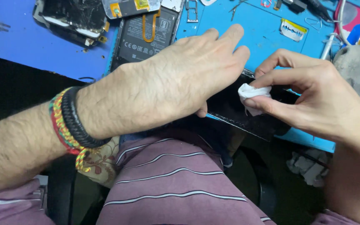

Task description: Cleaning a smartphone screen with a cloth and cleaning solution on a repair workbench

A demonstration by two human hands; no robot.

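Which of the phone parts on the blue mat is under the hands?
The dark glossy panel at the mat's near edge: left hand steadies it, right hand presses a white wipe on it. The cracked screen lies untouched.

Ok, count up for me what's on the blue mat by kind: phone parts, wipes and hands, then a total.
Hands: 2, the left hand and the right hand.
Phone parts: 3, a black screen panel, an open phone with battery, a cracked screen.
White wipes: 1, pinched in the right hand.
Total: 6
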